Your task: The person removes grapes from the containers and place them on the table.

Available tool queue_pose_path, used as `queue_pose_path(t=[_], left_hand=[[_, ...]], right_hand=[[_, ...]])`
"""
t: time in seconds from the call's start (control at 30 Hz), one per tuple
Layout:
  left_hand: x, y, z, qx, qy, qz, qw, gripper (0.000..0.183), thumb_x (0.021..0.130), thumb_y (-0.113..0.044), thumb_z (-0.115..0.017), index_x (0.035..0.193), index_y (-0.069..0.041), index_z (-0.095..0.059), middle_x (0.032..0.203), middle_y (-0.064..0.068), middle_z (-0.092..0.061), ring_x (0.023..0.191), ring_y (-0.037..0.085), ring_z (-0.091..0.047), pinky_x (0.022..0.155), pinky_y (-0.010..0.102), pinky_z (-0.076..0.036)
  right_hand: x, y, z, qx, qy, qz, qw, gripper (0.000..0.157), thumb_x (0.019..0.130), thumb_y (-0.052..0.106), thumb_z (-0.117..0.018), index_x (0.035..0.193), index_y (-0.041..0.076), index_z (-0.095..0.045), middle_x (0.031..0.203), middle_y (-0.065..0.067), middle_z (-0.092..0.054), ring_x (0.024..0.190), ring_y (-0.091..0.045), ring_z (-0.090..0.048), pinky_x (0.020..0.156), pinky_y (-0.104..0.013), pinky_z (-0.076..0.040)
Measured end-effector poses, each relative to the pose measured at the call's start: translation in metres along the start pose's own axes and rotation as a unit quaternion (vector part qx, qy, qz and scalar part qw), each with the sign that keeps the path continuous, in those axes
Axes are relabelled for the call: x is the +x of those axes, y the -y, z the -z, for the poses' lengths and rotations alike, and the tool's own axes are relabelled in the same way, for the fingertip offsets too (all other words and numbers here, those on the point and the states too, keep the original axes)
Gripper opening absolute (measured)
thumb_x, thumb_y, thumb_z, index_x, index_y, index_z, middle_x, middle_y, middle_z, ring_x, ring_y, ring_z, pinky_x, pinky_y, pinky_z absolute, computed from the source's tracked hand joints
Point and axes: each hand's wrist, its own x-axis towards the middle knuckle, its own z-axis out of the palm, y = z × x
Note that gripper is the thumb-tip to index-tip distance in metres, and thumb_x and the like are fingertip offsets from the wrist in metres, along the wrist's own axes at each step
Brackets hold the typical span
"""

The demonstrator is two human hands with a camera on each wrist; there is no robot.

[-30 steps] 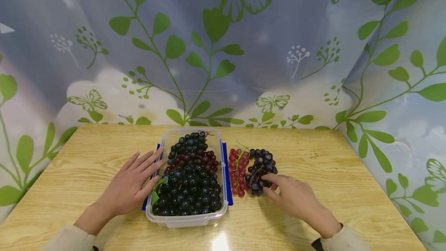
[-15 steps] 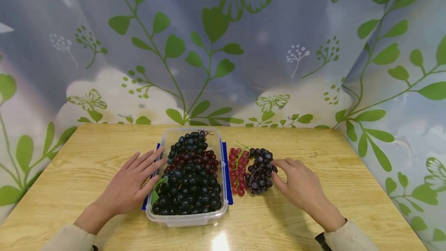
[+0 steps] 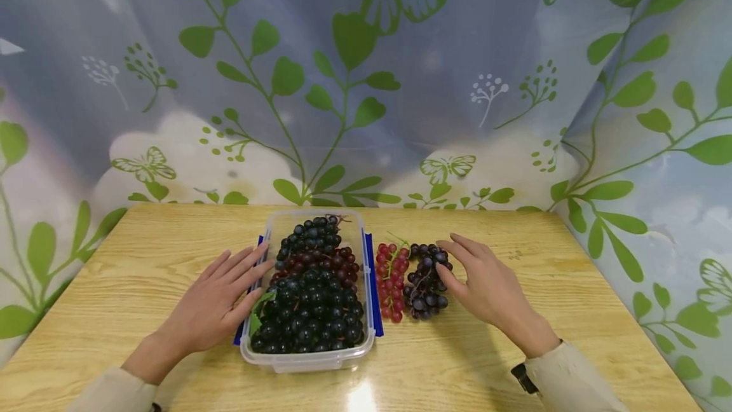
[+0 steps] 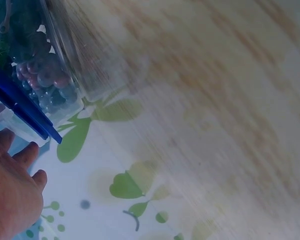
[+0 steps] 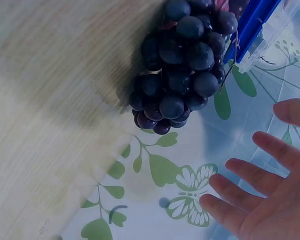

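Observation:
A clear plastic container (image 3: 309, 363) with blue side flaps (image 3: 374, 297) holds several bunches of grapes: blackish ones (image 3: 309, 320) at the near end, dark red ones (image 3: 345, 266) in the middle, dark ones (image 3: 311, 234) at the far end. Along its left side lies my left hand (image 3: 206, 310), fingers straight and fingertips at the rim. To the right of the container are a red bunch (image 3: 391, 285) on a green stem and a dark purple bunch (image 3: 424, 294). My right hand (image 3: 492, 285) hovers beside the purple bunch, fingers extended; the right wrist view shows them apart from the grapes (image 5: 180, 65).
The wooden table (image 3: 537, 272) extends to both sides of the container. A patterned cloth (image 3: 366, 113) with leaves and butterflies hangs behind it and along the sides. A green leaf (image 3: 255, 316) sits inside the container's left wall. A black band (image 3: 523, 379) circles the right wrist.
My right hand has drawn off the purple bunch to the right and moved farther from me, its fingers straightening. The left hand and the container stay where they were.

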Motion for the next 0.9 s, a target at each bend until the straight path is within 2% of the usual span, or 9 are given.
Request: queue_pose_path(t=[0.17, 0.33, 0.47, 0.9], left_hand=[[-0.001, -0.001, 0.001, -0.001, -0.001, -0.001, 1.0, 0.045, 0.101, -0.031, -0.046, 0.144, -0.016, -0.046, 0.155, 0.003, -0.026, 0.138, 0.029, -0.029, 0.113, 0.046, -0.015], [0.0, -0.001, 0.001, -0.001, 0.001, 0.001, 1.0, 0.046, 0.101, -0.032, -0.045, 0.145, -0.018, -0.044, 0.156, 0.003, -0.025, 0.138, 0.03, -0.029, 0.113, 0.047, -0.015], [0.0, -0.001, 0.002, 0.001, 0.004, 0.0, 1.0, 0.046, 0.101, -0.032, -0.045, 0.145, -0.018, -0.044, 0.156, 0.003, -0.025, 0.138, 0.029, -0.028, 0.113, 0.047, -0.015], [-0.001, -0.002, 0.005, 0.006, 0.018, 0.003, 0.9998, 0.047, 0.102, -0.034, -0.044, 0.145, -0.017, -0.045, 0.156, 0.003, -0.025, 0.139, 0.029, -0.027, 0.111, 0.049, -0.017]], right_hand=[[0.009, -0.002, 0.003, 0.003, 0.077, 0.009, 0.997, 0.06, 0.097, 0.053, -0.045, 0.147, 0.019, -0.04, 0.153, -0.019, -0.026, 0.136, -0.044, -0.026, 0.1, -0.064, -0.031], [0.019, 0.0, 0.005, -0.004, 0.129, 0.019, 0.991, 0.067, 0.096, 0.06, -0.039, 0.152, 0.024, -0.029, 0.157, -0.017, -0.013, 0.139, -0.044, -0.014, 0.106, -0.063, -0.02], [0.026, 0.004, 0.005, -0.016, 0.14, 0.033, 0.989, 0.067, 0.096, 0.059, -0.039, 0.153, 0.025, -0.027, 0.157, -0.017, -0.013, 0.14, -0.043, -0.015, 0.108, -0.061, -0.019], [0.06, 0.017, 0.0, -0.011, 0.151, 0.07, 0.986, 0.066, 0.097, 0.054, -0.043, 0.153, 0.023, -0.026, 0.156, -0.017, -0.017, 0.139, -0.042, -0.02, 0.105, -0.059, -0.026]])
